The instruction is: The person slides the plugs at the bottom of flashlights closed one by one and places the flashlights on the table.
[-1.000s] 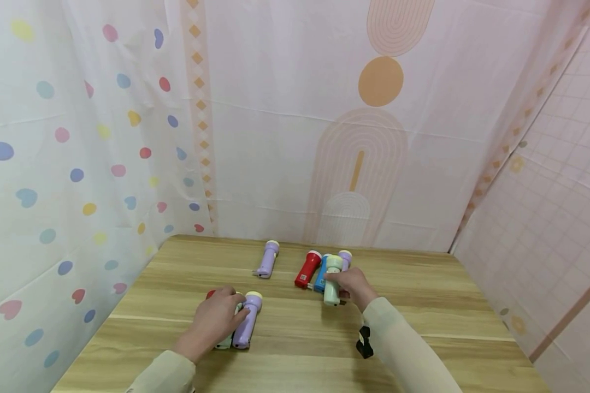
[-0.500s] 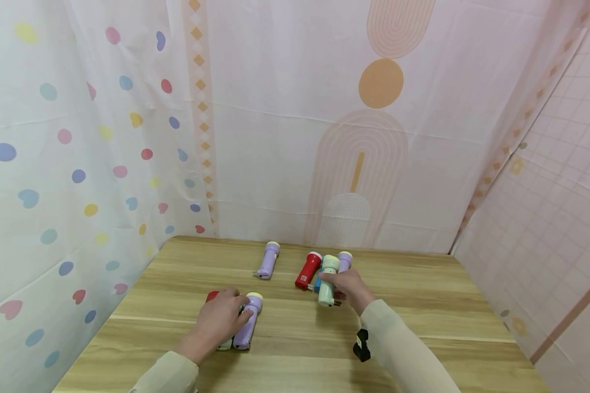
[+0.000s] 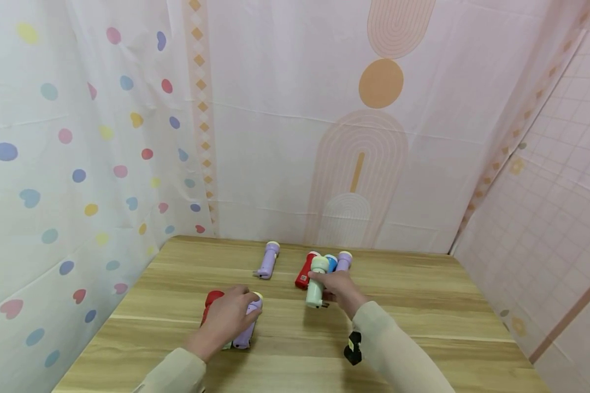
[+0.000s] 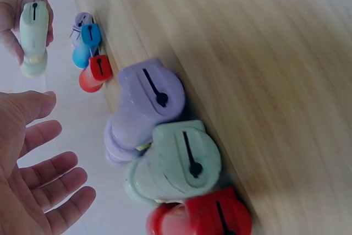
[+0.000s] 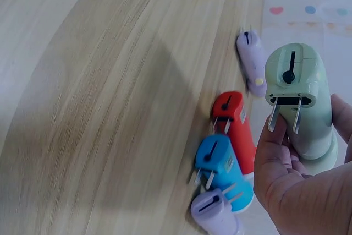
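My right hand [image 3: 343, 287] grips a mint-green flashlight [image 3: 316, 290] round its body, held up over the table, its two metal plug prongs folded out in the right wrist view. Behind it lie a red flashlight [image 5: 236, 127], a blue one [image 5: 217, 160] and a purple one [image 5: 214, 211], side by side, prongs out too. My left hand [image 3: 228, 317] hovers with fingers apart over a second row: a purple flashlight [image 4: 151, 100], a mint-green flashlight [image 4: 184, 160] and a red flashlight [image 4: 212, 216]. In the head view the hand hides most of that mint one.
Another purple flashlight [image 3: 268, 262] lies alone near the back of the wooden table [image 3: 423, 305], its prongs out. Patterned curtains [image 3: 275, 136] hang behind the table and along both sides. A black device [image 3: 353, 349] hangs at my right wrist.
My right hand has carried the mint-green flashlight left, from in front of the blue flashlight toward the red one. My left hand has shifted slightly right, uncovering more of the near red flashlight.
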Available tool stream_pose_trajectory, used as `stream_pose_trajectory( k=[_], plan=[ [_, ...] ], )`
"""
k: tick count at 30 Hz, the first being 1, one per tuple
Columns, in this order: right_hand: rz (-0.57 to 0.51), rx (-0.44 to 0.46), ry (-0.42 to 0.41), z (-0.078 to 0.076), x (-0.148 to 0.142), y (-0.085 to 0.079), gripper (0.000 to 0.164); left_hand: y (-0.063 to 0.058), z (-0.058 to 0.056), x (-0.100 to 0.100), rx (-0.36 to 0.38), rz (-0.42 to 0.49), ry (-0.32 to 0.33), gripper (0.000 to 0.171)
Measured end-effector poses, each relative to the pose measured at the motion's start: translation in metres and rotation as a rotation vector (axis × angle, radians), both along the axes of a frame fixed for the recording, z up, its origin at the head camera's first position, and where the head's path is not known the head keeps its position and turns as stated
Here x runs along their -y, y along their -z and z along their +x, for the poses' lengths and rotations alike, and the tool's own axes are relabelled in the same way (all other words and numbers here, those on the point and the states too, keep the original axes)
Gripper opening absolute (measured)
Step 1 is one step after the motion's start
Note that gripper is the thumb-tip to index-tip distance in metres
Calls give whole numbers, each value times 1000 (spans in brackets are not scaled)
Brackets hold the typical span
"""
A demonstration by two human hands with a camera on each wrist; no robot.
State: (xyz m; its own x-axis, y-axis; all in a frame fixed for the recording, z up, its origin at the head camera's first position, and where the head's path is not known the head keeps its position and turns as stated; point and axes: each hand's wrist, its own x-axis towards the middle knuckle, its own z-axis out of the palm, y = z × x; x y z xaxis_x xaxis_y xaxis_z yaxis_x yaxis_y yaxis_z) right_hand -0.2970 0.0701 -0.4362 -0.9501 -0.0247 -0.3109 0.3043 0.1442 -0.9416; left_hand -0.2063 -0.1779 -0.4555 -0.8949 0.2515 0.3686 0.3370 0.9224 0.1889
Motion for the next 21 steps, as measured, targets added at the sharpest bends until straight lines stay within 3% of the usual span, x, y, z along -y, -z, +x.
stream_pose_trajectory(
  k=[7, 15, 21],
  plan=[
    [26, 9, -30, 6, 7, -3, 59, -4, -3, -10, 51, 4, -3, 28],
    [24, 24, -32, 8, 12, -2, 57, -5, -5, -17, 2, 13, 29, 35],
    [35, 18, -25, 8, 17, -1, 56, -5, -6, -25, 61, 54, 44, 39]
  ],
)
